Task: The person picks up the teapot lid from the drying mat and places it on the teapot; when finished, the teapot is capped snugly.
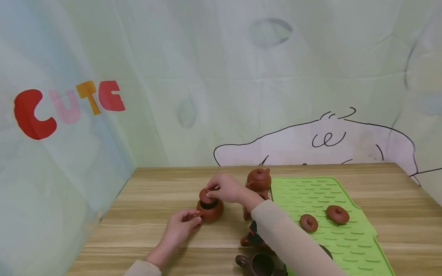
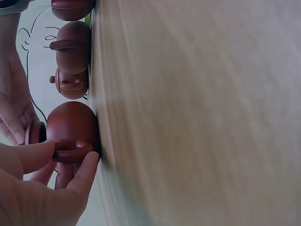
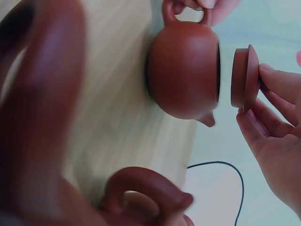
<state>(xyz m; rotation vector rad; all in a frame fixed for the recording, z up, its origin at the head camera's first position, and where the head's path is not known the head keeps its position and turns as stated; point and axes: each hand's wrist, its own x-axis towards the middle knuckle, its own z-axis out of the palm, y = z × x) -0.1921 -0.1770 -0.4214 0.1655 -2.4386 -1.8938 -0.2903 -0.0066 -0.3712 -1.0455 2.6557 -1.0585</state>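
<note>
A reddish-brown clay teapot stands upright on the wooden table, its round mouth uncovered. My left hand pinches the teapot's handle between thumb and fingers. Just above the mouth, my right hand holds the matching lid by its knob, tilted in the head view. A gap separates lid and rim in the right wrist view. The teapot's short spout points away from the handle. My right forearm hides part of the other teapots.
Right of the hands, a lidded teapot and others form a row, with a dark open teapot nearest me. A green mat carries two reddish lids, one small, one larger. A printed curtain hangs behind the table.
</note>
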